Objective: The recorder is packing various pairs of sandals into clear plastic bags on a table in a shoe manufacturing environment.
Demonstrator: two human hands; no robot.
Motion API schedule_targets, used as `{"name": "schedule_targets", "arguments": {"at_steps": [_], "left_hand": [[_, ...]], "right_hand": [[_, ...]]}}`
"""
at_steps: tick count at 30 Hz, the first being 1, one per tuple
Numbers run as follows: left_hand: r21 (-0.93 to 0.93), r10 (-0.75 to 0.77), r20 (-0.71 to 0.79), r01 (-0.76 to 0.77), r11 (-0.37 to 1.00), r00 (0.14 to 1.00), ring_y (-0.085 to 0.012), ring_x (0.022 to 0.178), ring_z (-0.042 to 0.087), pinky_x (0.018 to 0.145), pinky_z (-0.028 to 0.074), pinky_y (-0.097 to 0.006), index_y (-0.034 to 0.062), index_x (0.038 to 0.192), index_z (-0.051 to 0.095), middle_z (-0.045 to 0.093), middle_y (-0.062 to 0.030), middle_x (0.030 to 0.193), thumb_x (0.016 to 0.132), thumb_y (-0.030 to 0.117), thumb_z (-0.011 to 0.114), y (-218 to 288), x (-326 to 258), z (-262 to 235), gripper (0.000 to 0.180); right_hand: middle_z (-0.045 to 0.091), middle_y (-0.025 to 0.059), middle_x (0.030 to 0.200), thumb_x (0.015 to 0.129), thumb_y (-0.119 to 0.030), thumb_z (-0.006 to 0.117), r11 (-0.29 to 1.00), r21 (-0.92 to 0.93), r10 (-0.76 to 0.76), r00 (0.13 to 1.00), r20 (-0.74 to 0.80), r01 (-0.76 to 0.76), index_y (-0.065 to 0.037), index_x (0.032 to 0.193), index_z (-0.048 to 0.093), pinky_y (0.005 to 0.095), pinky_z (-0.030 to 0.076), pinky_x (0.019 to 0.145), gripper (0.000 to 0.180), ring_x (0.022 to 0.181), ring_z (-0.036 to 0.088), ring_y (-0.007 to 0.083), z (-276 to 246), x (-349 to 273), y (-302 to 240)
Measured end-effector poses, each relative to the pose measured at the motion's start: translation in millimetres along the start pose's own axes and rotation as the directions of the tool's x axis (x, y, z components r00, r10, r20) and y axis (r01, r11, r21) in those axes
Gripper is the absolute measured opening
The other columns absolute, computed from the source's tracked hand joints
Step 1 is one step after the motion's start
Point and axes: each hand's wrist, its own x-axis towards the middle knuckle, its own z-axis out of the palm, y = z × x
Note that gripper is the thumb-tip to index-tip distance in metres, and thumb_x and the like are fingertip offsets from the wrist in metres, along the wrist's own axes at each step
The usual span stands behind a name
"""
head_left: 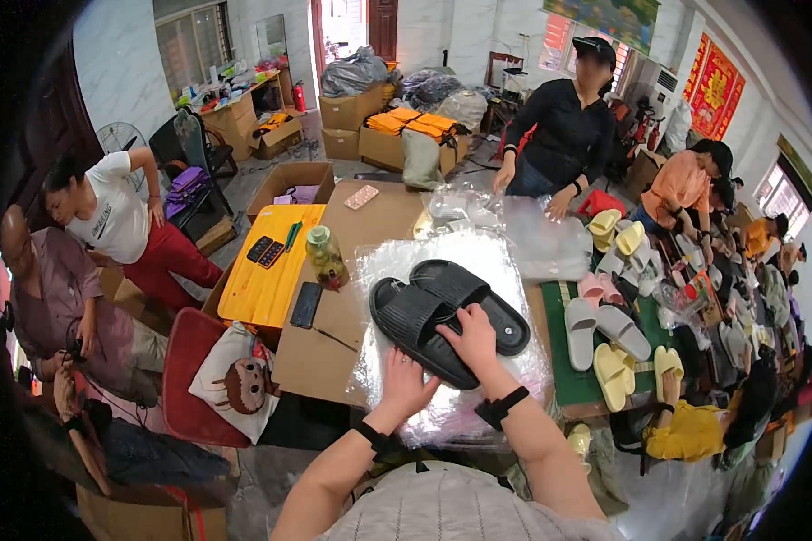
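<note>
A pair of black slide slippers lies over a stack of clear plastic bags [397,261] on the table in front of me. The left slipper [406,317] overlaps the right slipper [512,332], and its heel points toward me. My right hand [472,341] grips the left slipper's inner edge, with the thumb over the footbed and the other fingers partly hidden. Along that slipper's outer edge, my left hand [406,380] holds the side near the heel; its fingertips are partly under the sole. Both wrists wear black bands.
Left on the table are a phone [306,305], a bottle [326,257] and a yellow package [266,270]. Grey slippers [580,332] and yellow slippers [613,374] cover a green surface at right. A co-worker [564,135] handles plastic bags across the table; others stand or sit on both sides.
</note>
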Motion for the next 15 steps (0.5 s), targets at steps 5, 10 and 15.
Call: {"name": "schedule_targets", "arguments": {"at_steps": [5, 10, 15], "left_hand": [[0.021, -0.006, 0.006, 0.006, 1.000, 1.000, -0.0456, 0.132, 0.042, 0.117, 0.024, -0.054, -0.0077, 0.124, 0.058, 0.053, -0.0295, 0.133, 0.085, 0.043, 0.067, 6, 2, -3, 0.064], [0.012, -0.008, -0.033, 0.009, 1.000, 0.999, -0.0448, 0.139, 0.035, 0.119, 0.021, -0.054, -0.0097, 0.134, 0.049, 0.044, -0.0310, 0.144, 0.089, 0.045, 0.064, 4, 1, -2, 0.072], [0.033, -0.007, -0.010, 0.007, 0.999, 1.000, -0.0430, 0.145, 0.030, 0.120, 0.019, -0.053, -0.0082, 0.136, 0.049, 0.038, -0.0290, 0.151, 0.088, 0.048, 0.063, 2, 2, 0, 0.075]], "right_hand": [[0.057, 0.0129, 0.093, 0.084, -0.034, 0.073, 0.997, -0.025, 0.071, 0.997, 0.040, -0.070, -0.002, 0.081, 0.063, 0.0466, 0.052, 0.074, 0.034, 0.092, 0.061, 0.0348, -8, 6, 13], [0.052, 0.0182, 0.091, 0.084, -0.024, 0.072, 0.985, -0.021, 0.171, 0.985, -0.032, -0.171, 0.000, 0.076, 0.056, 0.0489, 0.049, 0.074, 0.030, 0.087, 0.058, 0.0392, -38, -21, 24], [0.051, 0.0208, 0.094, 0.085, -0.028, 0.072, 0.988, -0.009, 0.153, 0.987, -0.053, -0.154, 0.001, 0.079, 0.059, 0.0490, 0.050, 0.074, 0.032, 0.090, 0.058, 0.0406, -38, -45, 33]]}}
